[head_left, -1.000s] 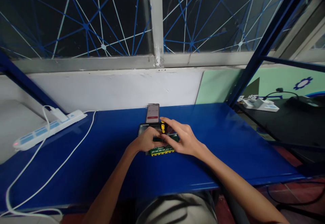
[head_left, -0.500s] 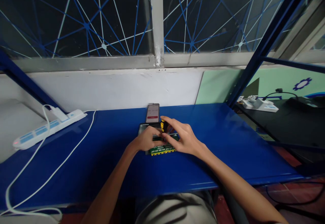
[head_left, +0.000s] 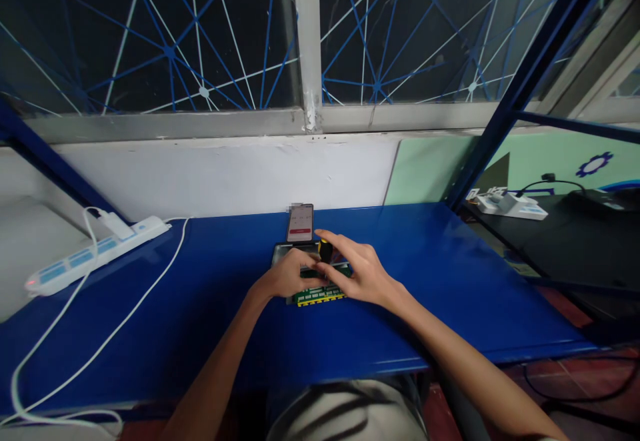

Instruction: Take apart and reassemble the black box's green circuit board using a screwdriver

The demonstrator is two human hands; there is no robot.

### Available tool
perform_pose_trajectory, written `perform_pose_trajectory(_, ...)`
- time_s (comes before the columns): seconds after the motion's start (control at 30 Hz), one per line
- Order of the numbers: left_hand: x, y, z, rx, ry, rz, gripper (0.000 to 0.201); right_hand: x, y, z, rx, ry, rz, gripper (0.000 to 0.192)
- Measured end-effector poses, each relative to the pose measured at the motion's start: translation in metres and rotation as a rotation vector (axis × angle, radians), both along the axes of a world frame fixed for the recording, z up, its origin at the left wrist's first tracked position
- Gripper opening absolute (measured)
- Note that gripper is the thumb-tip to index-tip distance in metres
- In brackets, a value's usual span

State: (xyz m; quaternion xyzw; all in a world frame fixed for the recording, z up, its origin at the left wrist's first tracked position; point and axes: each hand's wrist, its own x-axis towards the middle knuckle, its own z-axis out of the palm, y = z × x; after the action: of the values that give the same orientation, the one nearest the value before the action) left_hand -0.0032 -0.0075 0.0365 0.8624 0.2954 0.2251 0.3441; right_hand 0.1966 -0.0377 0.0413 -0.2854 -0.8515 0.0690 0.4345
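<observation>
Upright over a green circuit board (head_left: 315, 292) stands a short screwdriver (head_left: 325, 251) with a black and yellow handle. My right hand (head_left: 364, 269) grips that handle, its forefinger on top and its thumb low at the near side. From the left, my left hand (head_left: 289, 274) curls over the board, forefinger and thumb bent toward the screwdriver's lower end. Whatever lies between those left fingertips is hidden, as is the screwdriver's tip. Yellow and black striped edging (head_left: 323, 299) runs along the board's near side. A dark tray-like case (head_left: 281, 250) shows behind and beside the board.
A phone (head_left: 301, 222) with a lit screen lies just behind the case. On the left, a white power strip (head_left: 97, 255) trails white cables (head_left: 145, 294) over the blue table (head_left: 425, 261). Blue frame posts flank the table; a second power strip (head_left: 513, 205) sits on a dark desk at right.
The screwdriver handle has turned in my right hand: less of its yellow marking faces me now. Both hands stay in nearly the same place.
</observation>
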Motion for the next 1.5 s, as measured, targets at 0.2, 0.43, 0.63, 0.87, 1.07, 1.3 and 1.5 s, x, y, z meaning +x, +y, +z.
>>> perform_pose_trajectory(0.2,0.000,0.000,-0.001,0.004,-0.015,-0.003,0.016,-0.001,-0.001,0.000,-0.008,-0.007,0.000,0.051)
perform_pose_trajectory(0.43,-0.001,0.002,-0.006,-0.004,-0.020,0.017,0.013,-0.001,-0.002,0.000,-0.019,-0.007,0.011,0.052)
perform_pose_trajectory(0.63,0.001,0.000,-0.001,0.013,-0.036,-0.010,0.023,-0.001,-0.002,-0.003,-0.012,-0.018,-0.001,0.053)
perform_pose_trajectory(0.87,0.002,0.001,-0.002,0.011,-0.025,-0.029,0.026,-0.002,-0.001,-0.003,0.001,-0.018,-0.025,0.052)
perform_pose_trajectory(1.07,0.001,0.003,-0.006,0.033,0.006,-0.026,0.018,-0.002,0.001,-0.006,0.003,0.011,-0.047,0.048)
perform_pose_trajectory(1.3,0.000,0.001,-0.003,0.029,0.023,0.006,0.023,-0.003,0.005,-0.012,-0.019,0.067,-0.076,0.051)
perform_pose_trajectory(1.5,0.000,0.002,0.002,0.076,-0.008,0.067,0.028,0.016,0.018,-0.003,-0.118,0.284,-0.191,0.054)
